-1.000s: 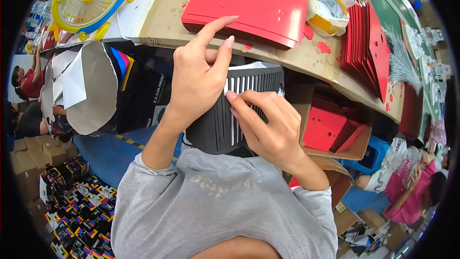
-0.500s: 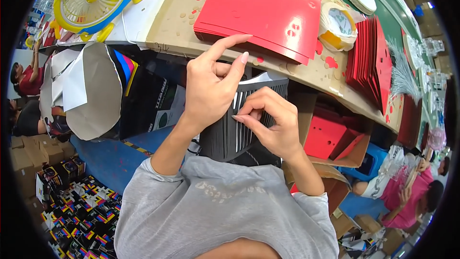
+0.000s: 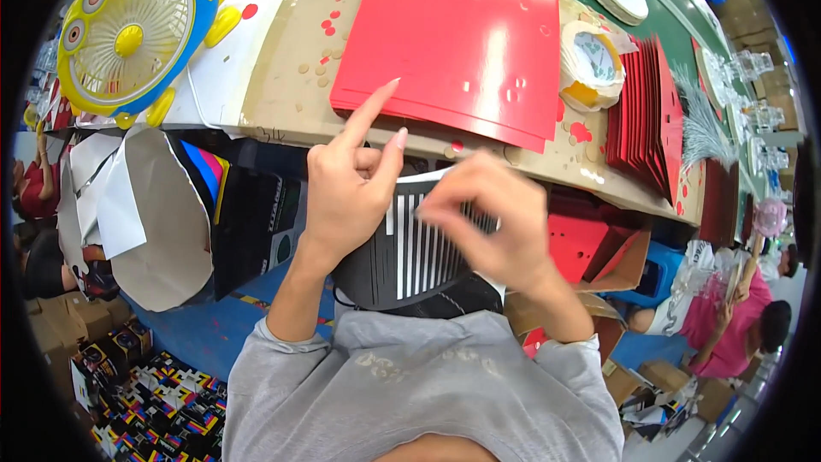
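Black and thin, a slotted sheet [image 3: 419, 258] with white stripes between its bars lies in front of the person's grey shirt [image 3: 410, 389], below the edge of a brown-topped worktable [image 3: 291, 94]. The left hand [image 3: 346, 192] is at its upper left, thumb and forefinger spread, other fingers curled; the blurred right hand [image 3: 500, 218] narrows to a pinch over the bars. Whether either holds anything, I cannot tell. Glossy red sheets [image 3: 453, 43] lie stacked beyond.

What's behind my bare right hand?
A black sheet with parallel white stripes shows left of and below your right hand, which is blurred; whatever lies directly behind it is covered.
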Demonstrator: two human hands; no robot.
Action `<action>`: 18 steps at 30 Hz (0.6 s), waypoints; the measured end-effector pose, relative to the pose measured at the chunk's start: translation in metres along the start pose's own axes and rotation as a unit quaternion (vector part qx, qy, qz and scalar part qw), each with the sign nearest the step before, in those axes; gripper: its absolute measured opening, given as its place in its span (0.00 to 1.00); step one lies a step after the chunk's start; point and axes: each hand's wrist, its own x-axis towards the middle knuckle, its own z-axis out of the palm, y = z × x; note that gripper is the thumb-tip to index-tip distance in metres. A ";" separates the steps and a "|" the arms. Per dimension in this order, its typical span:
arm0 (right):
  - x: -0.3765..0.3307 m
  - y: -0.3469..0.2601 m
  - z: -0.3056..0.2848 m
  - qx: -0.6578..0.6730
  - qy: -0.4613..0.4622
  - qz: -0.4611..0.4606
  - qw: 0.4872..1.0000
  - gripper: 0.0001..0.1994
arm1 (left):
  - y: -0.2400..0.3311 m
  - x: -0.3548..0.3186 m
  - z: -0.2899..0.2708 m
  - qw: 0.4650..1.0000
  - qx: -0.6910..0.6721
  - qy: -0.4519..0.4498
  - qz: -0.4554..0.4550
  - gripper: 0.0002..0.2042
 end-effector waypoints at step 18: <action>0.144 0.092 -0.025 -0.226 -0.137 0.094 0.960 0.11 | -0.012 0.026 -0.006 0.953 0.277 -0.083 0.094 0.30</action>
